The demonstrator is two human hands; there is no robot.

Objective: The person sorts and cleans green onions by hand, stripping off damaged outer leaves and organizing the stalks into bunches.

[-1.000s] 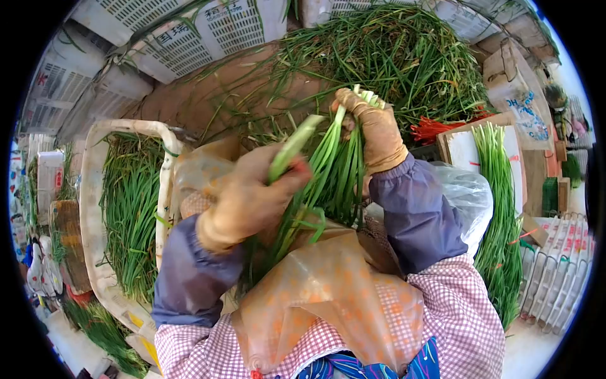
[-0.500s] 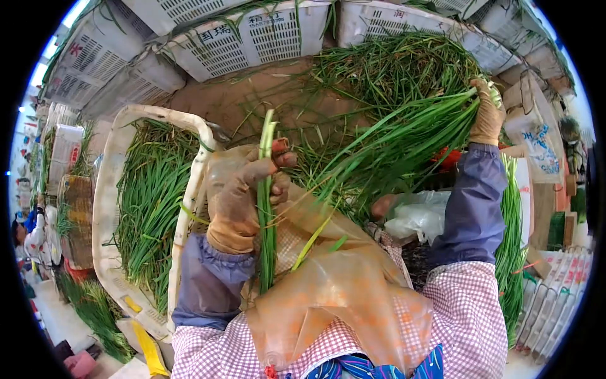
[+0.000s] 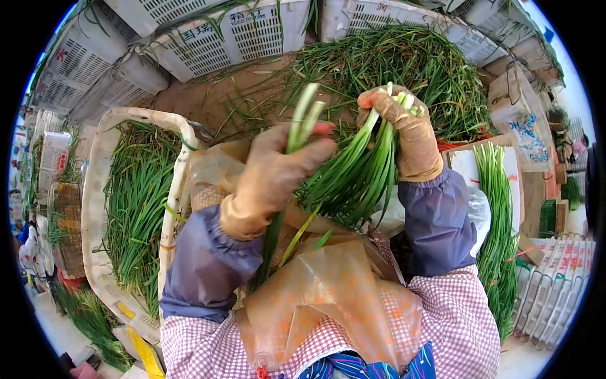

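My left hand (image 3: 271, 170), in a worn tan glove with bare fingertips, is closed around a few garlic chives (image 3: 302, 120). Their pale stem ends point up and their leaves hang down past the wrist. To its right, my right hand (image 3: 404, 129), gloved too, grips a thicker bunch of garlic chives (image 3: 363, 170) by the white ends. The leaves of this bunch droop down and left, towards my left hand. A tan plastic apron (image 3: 328, 278) covers my lap below both hands.
A white crate (image 3: 95, 208) of chives stands at left. Loose leaves are heaped in a pile (image 3: 398, 69) ahead. White perforated crates (image 3: 233, 44) line the back. At right, a neat chive bundle (image 3: 495, 234) lies on a white board (image 3: 466, 165).
My right hand has swung left and inward with its bunch, from the far right towards the middle. My left hand has moved up and right with its few chives, closer to my right.
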